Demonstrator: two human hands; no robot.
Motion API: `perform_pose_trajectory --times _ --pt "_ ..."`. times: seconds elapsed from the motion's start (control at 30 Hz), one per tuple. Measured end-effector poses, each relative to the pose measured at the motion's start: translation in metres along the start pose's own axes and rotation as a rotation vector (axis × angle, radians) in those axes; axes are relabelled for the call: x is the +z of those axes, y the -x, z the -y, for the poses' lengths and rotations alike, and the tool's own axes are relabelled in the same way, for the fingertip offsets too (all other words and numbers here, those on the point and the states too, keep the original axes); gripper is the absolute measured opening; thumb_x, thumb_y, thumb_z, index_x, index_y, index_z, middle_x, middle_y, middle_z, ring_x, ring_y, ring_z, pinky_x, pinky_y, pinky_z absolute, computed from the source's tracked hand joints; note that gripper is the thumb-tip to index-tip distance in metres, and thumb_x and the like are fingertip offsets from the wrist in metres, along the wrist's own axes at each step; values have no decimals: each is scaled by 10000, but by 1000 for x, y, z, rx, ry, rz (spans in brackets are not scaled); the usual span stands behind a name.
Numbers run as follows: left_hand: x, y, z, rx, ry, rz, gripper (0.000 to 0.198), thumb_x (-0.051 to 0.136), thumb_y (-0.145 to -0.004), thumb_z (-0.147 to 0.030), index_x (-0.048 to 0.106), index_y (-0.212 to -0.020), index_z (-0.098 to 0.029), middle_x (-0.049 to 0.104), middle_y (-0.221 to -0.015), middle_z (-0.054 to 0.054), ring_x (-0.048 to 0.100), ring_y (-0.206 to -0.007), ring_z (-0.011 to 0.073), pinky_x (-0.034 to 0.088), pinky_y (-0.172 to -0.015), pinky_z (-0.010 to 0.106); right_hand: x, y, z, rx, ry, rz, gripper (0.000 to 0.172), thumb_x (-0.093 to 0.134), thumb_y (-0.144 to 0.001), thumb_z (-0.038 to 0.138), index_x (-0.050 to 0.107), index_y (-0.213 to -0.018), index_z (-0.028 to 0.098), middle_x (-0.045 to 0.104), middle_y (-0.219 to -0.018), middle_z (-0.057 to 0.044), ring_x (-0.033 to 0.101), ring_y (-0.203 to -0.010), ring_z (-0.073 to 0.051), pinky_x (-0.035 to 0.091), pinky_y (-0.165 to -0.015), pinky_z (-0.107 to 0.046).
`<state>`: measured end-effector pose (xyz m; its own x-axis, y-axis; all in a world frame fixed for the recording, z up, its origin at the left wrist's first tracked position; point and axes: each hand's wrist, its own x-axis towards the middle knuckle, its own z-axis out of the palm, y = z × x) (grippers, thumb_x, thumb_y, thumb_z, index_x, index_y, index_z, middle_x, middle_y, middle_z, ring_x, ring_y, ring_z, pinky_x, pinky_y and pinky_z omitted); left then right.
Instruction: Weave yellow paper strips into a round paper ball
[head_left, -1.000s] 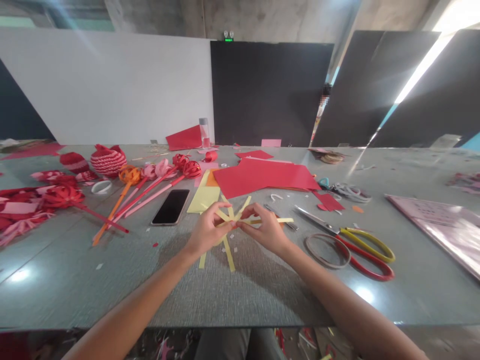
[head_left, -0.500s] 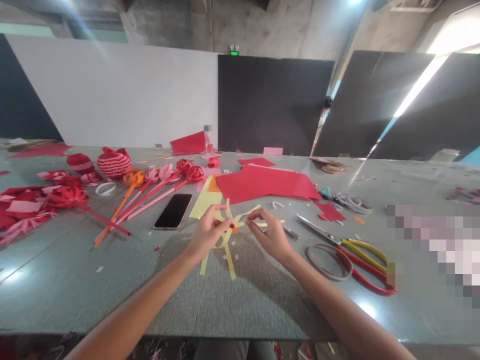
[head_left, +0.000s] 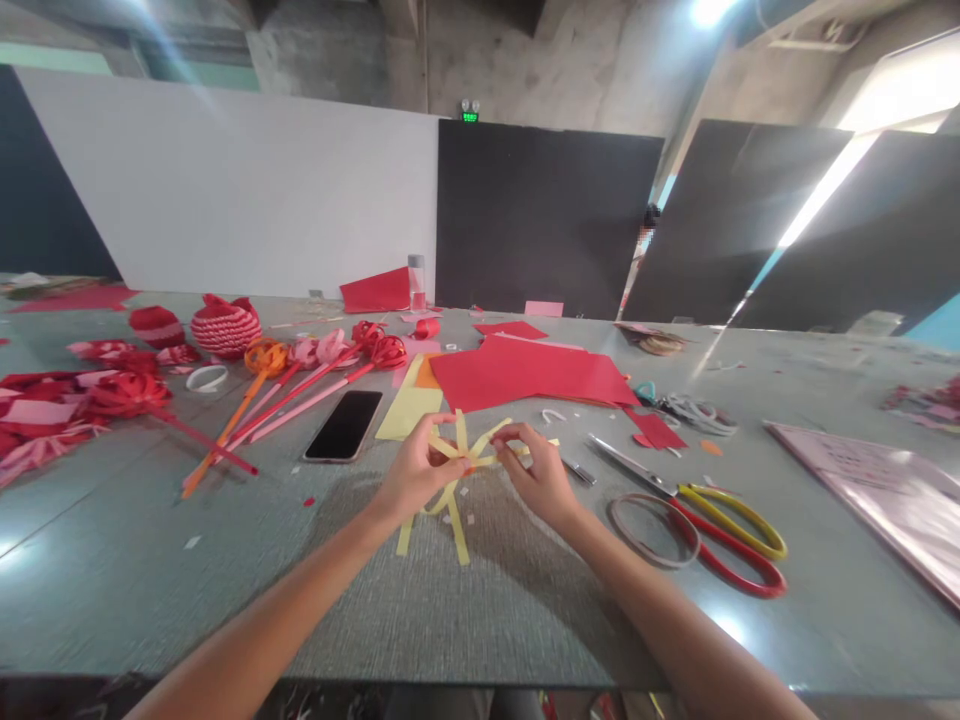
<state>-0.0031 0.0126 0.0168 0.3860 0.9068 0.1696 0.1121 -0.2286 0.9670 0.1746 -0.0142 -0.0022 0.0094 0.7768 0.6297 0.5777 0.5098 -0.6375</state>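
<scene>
the yellow strips (head_left: 462,435), crossed like the spokes of a star, are held up above the near part of the table (head_left: 525,600), between the two hands, with two long ends hanging down towards the surface. a second ago the fingertips of both hands met at the crossing; now the right hand (head_left: 541,470) is a little apart from it, out along the spokes, and the crossing rests with the left hand (head_left: 415,468) alone. that seems to leave the right hand free to handle single strips.

the left hand pinches the crossing between thumb and fingers, palm turned inward. the right hand is curled, thumb and forefinger tips nearly together at a strip on the right side; i cannot tell whether they grip it or only touch it. both bare forearms slant in from the lower corners.

just behind the left hand lies a yellow sheet (head_left: 409,415), with the phone (head_left: 345,425) to its left and red sheets (head_left: 525,370) beyond. to the right of the right hand are a slim metal tool (head_left: 579,470), then scissors (head_left: 671,490) and a ring (head_left: 619,537) overlapping one handle. farther left, paper flowers (head_left: 262,355) lie on their stems.
</scene>
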Motion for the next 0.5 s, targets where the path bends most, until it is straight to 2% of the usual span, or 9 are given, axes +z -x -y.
perform_pose_trajectory --times 0.13,0.27,0.4,0.5 --pt "-1 0 -2 0 -23 -32 553 679 -668 -303 407 -1138 -198 640 -707 -3 626 -647 160 455 -587 249 0 0 4 -38 36 -58 108 463 -846 254 559 -873 213 652 -888 -52 593 -867 -188 435 -778 -335" --pt "-2 -2 -2 27 -49 -66 527 671 -683 -347 425 -1123 -195 633 -679 -7 617 -637 160 441 -567 239 2 2 6 -77 39 -13 105 467 -847 252 557 -873 205 648 -863 -50 594 -839 -177 436 -761 -326" --pt "-2 -4 -1 33 -44 -35 518 667 -685 -358 444 -1124 -197 636 -702 -4 618 -651 159 450 -588 243 6 2 0 -81 68 50 109 468 -852 253 562 -872 202 651 -851 -38 594 -817 -170 423 -764 -337" --pt "-2 -5 -2 46 -65 -37 485 661 -684 -363 479 -1102 -197 639 -745 5 617 -676 153 450 -594 235 5 0 6 -86 36 -2 101 480 -842 246 568 -869 205 644 -884 -45 578 -872 -180 419 -802 -357"
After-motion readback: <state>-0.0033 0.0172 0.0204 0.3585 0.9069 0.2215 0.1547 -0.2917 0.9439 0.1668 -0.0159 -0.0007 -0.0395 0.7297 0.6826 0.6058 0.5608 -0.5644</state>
